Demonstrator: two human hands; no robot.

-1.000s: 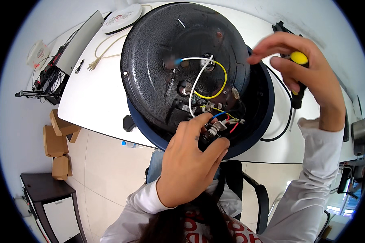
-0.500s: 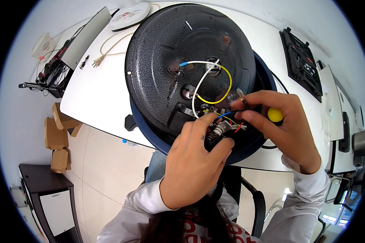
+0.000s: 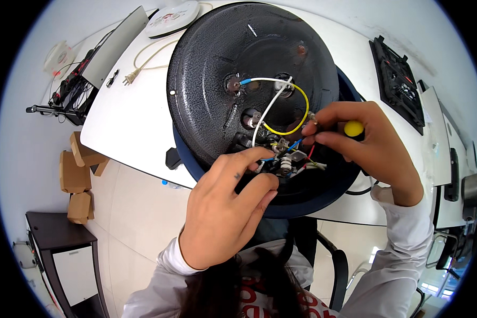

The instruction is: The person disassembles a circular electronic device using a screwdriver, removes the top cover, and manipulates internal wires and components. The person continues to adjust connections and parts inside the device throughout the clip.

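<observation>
A round black speckled metal base (image 3: 206, 106) leans tilted over a dark blue round housing (image 3: 323, 204). A white wire (image 3: 268, 108) and a yellow wire (image 3: 305, 100) loop across the base. In the gap at its near edge sit short coloured wires, metal tabs and a white ridged ceramic part (image 3: 285, 166). My left hand (image 3: 225, 204) has thumb and forefinger apart beside these parts, the forefinger tip by a blue wire (image 3: 294, 144). My right hand (image 3: 371, 140) pinches a dark-sleeved wire end; a yellow-ended tool handle (image 3: 354, 128) rests in its palm, its shaft hidden.
On the white table (image 3: 132, 122) lie a plug with a pale cord (image 3: 131, 78), a white plate-like disc (image 3: 172, 18) and, at right, an open black tool case (image 3: 395, 79). Cardboard boxes (image 3: 75, 172) and a dark cabinet (image 3: 63, 233) stand at left.
My left hand has drawn back left and down, uncovering the ceramic part. My right hand has risen slightly with the wire end. The view has shifted a little.
</observation>
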